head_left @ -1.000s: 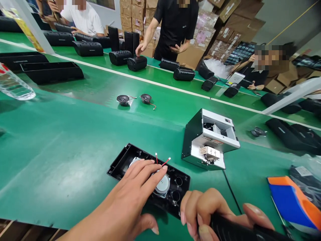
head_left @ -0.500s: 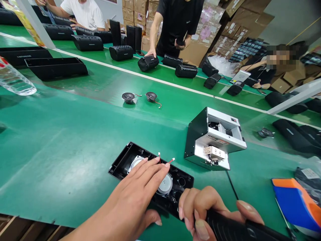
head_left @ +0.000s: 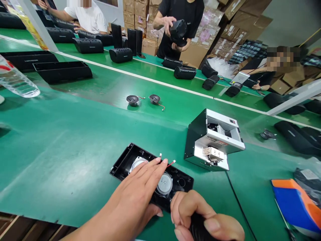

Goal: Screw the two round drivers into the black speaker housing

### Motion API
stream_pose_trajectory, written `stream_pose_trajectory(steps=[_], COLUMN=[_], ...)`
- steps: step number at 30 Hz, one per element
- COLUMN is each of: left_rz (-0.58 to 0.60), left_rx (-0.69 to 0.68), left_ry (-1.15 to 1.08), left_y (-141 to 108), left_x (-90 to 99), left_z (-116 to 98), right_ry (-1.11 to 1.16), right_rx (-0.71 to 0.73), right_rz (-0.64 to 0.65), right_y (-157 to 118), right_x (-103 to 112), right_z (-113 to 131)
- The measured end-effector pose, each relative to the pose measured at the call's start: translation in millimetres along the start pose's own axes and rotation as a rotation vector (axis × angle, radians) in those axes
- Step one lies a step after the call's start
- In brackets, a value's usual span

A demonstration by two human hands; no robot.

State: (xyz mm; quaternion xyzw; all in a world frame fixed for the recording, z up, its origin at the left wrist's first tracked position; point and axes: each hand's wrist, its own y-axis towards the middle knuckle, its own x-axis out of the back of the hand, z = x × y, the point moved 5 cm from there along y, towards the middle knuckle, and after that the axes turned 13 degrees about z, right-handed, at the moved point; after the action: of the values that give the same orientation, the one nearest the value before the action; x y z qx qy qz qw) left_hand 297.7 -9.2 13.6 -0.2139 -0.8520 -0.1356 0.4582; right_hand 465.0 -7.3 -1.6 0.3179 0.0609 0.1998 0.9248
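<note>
A black speaker housing (head_left: 122, 160) lies on the green mat with its inside facing up. Two round silver-backed speaker drivers are set in it; one driver (head_left: 165, 183) shows beside my fingers, the other is partly covered. My left hand (head_left: 136, 189) stretches across the housing, fingers over its middle and thumb at its near edge, holding it down. Two thin wires with a white connector (head_left: 174, 161) stick up past the fingertips. In my right hand (head_left: 198, 214), at the housing's right end, is a black ribbed electric screwdriver (head_left: 197, 229); its tip is hidden behind my fingers.
A screw feeder (head_left: 213, 140) stands right of the housing, its black cable (head_left: 240, 201) running toward me. Two loose drivers (head_left: 132, 100) lie ahead. A water bottle (head_left: 17, 78) is at left, a blue-orange item (head_left: 296, 204) at right. Co-workers (head_left: 179, 26) stand across the bench.
My right hand has shifted left and turned, so the screwdriver now points more away from me. My left hand stays on the housing. Across the bench, a person has lifted a black speaker.
</note>
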Motion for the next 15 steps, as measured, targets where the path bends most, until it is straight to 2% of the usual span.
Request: stream_pose_trajectory(steps=[2,5,9,12,15], left_rz=[0.006,0.013,-0.023,0.140,0.281], left_rx=[-0.021,-0.094,-0.092,-0.001,0.085], left_ry=[-0.022,-0.057,-0.027,0.029,0.089], left_y=[1.5,7.7,28.9,54.5,73.9], left_x=[6.3,22.0,44.5,48.1,49.7], left_z=[0.2,4.7,24.3,39.6,47.9], right_ry=[-0.009,-0.025,-0.041,-0.138,-0.199], right_rx=[0.055,0.169,0.245,0.252,0.232], right_rz=[0.097,0.169,0.149,0.041,-0.035], right_y=[5.6,16.2,27.4,34.8,48.4], right_x=[2.9,3.7,-1.4,3.3,20.5], right_z=[-1.2,-0.2,1.4,3.6,9.3])
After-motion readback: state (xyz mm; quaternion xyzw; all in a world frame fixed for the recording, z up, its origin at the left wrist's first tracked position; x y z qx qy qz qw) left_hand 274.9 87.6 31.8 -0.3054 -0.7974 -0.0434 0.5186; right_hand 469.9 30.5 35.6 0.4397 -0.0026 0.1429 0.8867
